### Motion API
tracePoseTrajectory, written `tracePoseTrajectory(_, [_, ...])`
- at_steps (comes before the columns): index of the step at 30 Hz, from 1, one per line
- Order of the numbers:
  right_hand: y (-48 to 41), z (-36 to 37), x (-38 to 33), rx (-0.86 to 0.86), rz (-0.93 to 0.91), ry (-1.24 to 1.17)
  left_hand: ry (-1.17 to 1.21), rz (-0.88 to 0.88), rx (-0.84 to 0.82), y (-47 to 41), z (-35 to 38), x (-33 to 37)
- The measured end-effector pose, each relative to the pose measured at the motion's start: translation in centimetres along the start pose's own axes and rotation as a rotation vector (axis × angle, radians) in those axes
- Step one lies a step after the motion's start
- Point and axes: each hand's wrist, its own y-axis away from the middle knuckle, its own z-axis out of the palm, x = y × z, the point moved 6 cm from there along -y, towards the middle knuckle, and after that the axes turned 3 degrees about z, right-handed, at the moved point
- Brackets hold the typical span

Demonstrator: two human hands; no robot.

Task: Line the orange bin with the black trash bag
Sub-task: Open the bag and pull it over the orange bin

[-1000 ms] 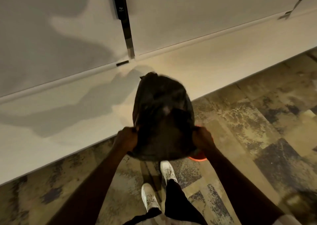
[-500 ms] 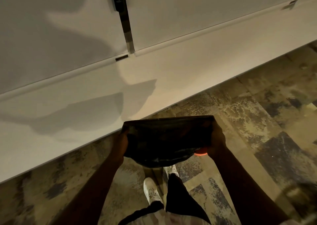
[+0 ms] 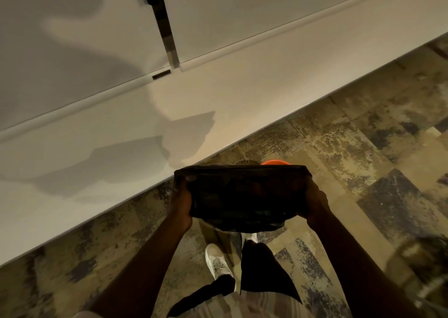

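Observation:
The black trash bag is stretched wide and flat between both hands, its mouth pulled taut. My left hand grips its left edge and my right hand grips its right edge. Only a thin arc of the orange bin peeks out above the bag's top edge; the rest of the bin is hidden behind the bag.
A white wall with a ledge runs diagonally just beyond the bin, and a dark vertical strip is mounted higher up. My white shoes stand on the mottled brown tile floor directly below the bag.
The bag hung puffed up and rounded a second ago; it has been pulled wide and flat between the hands. The visible orange of the bin has shifted from below the bag to above it.

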Motion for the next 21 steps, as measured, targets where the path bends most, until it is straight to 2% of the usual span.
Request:
tracePoseTrajectory(3, [-1.3, -0.7, 0.6, 0.000, 0.044, -0.173, -0.077, 0.053, -0.081, 0.0, 1.9, -0.2])
tracePoseTrajectory(6, [-2.8, -1.6, 0.3, 0.025, 0.074, -0.328, -0.335, 0.189, -0.119, 0.1, 3.9, -0.6])
tracePoseTrajectory(9, [-4.2, -3.1, -0.5, 0.075, 0.079, -0.389, -0.599, 0.375, -0.076, 0.1, 5.8, -1.0])
tracePoseTrajectory(12, [-5.9, -5.1, -1.0, 0.111, 0.102, -0.391, -0.710, 0.380, -0.022, 0.1, 8.1, -1.9])
tracePoseTrajectory(14, [-7.0, -6.3, -1.2, 0.109, 0.119, -0.363, -0.651, 0.291, -0.021, -0.3, 10.0, -2.6])
tracePoseTrajectory(17, [-9.4, -8.2, -1.4, 0.113, 0.135, -0.233, -0.415, 0.058, -0.011, -1.2, 12.9, -4.0])
tracePoseTrajectory(21, [-12.6, -11.0, -1.4, 0.168, 0.178, -0.018, 0.081, -0.238, -0.177, -0.8, 19.7, -5.5])
